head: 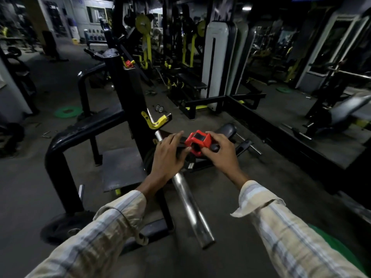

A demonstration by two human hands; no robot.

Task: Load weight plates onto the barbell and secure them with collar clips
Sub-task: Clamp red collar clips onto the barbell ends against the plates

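Down at the centre of the view, a chrome barbell sleeve (188, 205) runs from the lower middle up toward a black rack upright (128, 93), its free end bare and pointing at the camera. Both hands meet over it at a red collar clip (197, 142) with a black pad on top. The right hand (219, 151) pinches the clip from the right side, fingers curled closed around its body. The left hand (169, 155) lies over the bar just left of the clip, fingers stretched forward and loosely spread, the thumb tip touching the clip's lower edge. Whether the clip already rings the bar cannot be told, since the hands cover that part. A dark weight plate (149, 159) shows partly beneath the left hand. Both arms wear striped, pale sleeves (281, 227). A yellow bar hook (155, 122) juts from the upright just beyond the hands. A green plate (67, 112) lies flat on the floor well away to the left.
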